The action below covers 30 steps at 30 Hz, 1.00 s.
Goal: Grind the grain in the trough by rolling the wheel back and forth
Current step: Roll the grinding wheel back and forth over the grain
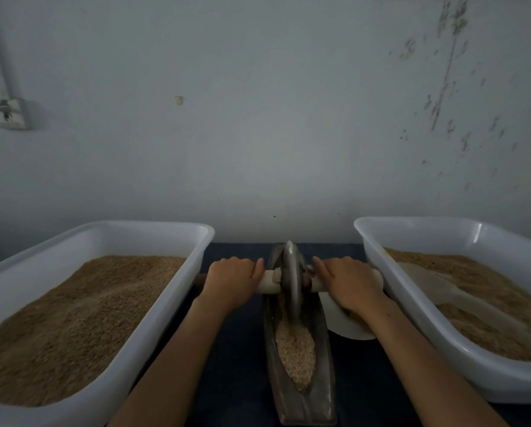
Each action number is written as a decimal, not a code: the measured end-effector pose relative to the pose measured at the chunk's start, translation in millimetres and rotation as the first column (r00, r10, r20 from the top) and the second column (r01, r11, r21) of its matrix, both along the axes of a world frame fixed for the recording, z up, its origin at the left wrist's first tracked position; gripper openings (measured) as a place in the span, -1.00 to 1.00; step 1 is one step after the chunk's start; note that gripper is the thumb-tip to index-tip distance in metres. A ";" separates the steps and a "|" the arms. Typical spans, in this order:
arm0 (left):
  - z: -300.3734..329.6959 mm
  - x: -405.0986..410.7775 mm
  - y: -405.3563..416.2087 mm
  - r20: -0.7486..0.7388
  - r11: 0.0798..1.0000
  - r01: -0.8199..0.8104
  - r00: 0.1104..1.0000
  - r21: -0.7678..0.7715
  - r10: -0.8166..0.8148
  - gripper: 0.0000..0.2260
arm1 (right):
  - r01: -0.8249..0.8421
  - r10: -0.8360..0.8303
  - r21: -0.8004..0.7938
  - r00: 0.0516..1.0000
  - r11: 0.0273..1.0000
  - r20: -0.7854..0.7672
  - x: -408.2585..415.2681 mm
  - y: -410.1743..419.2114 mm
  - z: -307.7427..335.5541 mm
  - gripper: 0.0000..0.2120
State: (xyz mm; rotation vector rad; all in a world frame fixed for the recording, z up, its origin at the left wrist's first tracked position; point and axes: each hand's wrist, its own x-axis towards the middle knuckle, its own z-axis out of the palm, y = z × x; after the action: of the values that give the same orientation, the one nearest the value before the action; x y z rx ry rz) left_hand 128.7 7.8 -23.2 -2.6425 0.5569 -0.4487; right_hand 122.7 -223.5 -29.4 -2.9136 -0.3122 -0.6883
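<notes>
**Wheel at the far end of the trough**

The grain (295,352) is lying heaped in the near half of the narrow metal trough (322,392), which is sitting on the dark counter (236,349) between two white tubs. The wheel (291,278) is standing upright toward the far end, beyond most of the heap. The left hand (231,280) and right hand (345,283) are each wrapping the axle handle (268,282) on either side, both grips closed around it. To grind well, the next pull probably wants even downward pressure from both hands, keeping the wheel vertical and centred so grain is not spilling over the trough's sides. The left tub (153,318) and right tub (412,315) are holding more grain.
</notes>
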 end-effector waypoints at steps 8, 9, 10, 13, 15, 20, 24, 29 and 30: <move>14.4 -0.5 -2.3 -0.360 0.992 -0.027 0.933 -0.124 -0.020 -0.74 | -0.022 0.039 0.035 0.780 0.999 -0.625 -12.7 8.0 35.0 -0.53; 16.9 -1.7 -1.0 -0.458 0.961 -0.122 0.889 -0.249 -0.006 -0.73 | -0.016 0.077 0.095 0.718 0.995 -0.691 -14.2 8.5 38.4 -0.52; 17.1 -2.8 0.1 -0.568 0.904 -0.224 0.823 -0.364 -0.025 -0.66 | -0.011 0.108 0.137 0.673 0.991 -0.731 -15.7 9.3 41.3 -0.51; 16.6 -3.9 -2.0 -0.718 0.741 -0.411 0.682 -0.530 -0.136 -0.57 | 0.007 0.122 0.165 0.646 0.986 -0.754 -16.7 7.9 41.7 -0.51; 17.6 -6.5 -5.0 -0.645 0.795 -0.343 0.760 -0.500 -0.078 -0.57 | 0.007 0.097 0.139 0.683 0.990 -0.724 -15.4 6.9 37.2 -0.58; 7.8 -3.4 -1.9 -0.168 0.998 0.019 0.986 0.066 -0.008 -0.33 | -0.020 -0.037 -0.147 0.927 0.989 -0.372 -4.4 5.5 16.1 -0.77; -2.2 -1.0 -3.9 0.074 1.000 0.000 0.997 0.005 0.000 -0.25 | 0.059 -0.065 -0.139 0.997 0.989 -0.040 1.7 7.2 1.7 -0.68; -10.3 -8.0 -7.8 0.163 0.989 -0.036 0.985 -0.145 0.060 -0.49 | 0.057 -0.054 -0.213 0.998 0.975 0.021 1.6 10.2 -11.4 -0.45; -8.5 -10.5 -8.3 0.176 0.984 -0.043 0.982 -0.173 0.074 -0.61 | 0.047 -0.039 -0.232 0.998 0.972 0.041 0.8 9.0 -12.0 -0.42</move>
State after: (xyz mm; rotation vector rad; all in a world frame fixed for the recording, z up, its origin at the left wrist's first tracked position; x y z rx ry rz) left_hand 118.3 -0.6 -31.6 -2.7300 0.3977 -0.7396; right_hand 123.5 -214.5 -41.4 -3.1406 -0.3574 -0.7597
